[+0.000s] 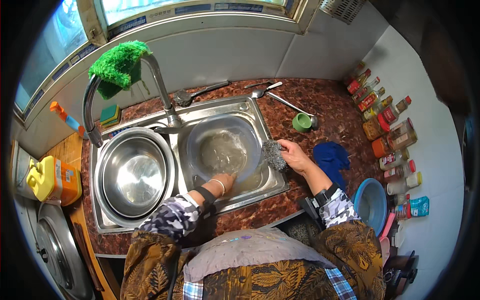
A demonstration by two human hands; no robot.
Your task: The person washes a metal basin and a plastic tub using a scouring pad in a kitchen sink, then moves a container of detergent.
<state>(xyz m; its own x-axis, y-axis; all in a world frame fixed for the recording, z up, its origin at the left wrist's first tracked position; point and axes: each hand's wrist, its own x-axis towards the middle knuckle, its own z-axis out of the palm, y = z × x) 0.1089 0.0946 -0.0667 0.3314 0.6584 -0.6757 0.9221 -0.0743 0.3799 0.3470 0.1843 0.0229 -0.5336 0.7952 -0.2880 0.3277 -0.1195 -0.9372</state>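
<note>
A translucent plastic basin (191, 146) sits in the right bowl of the steel sink (265, 131), with cloudy water inside it. My left hand (223, 184) is closed at the basin's near rim; its fingertips are partly hidden. Over the sink's right edge, my right hand (297, 157) grips a steel wool scrubber (274, 155). Nested steel basins (172, 165) stand in the left sink bowl. Above them arches the chrome faucet (162, 90), with a bright green fuzzy cloth (117, 65) draped on it.
Behind the sink lie a handled scrubber (210, 89) and a spoon (257, 93). A green cup (301, 122), a blue cloth (331, 159) and a blue basin (369, 202) are on the right, near several seasoning jars (387, 127). A yellow jug (55, 180) stands at left.
</note>
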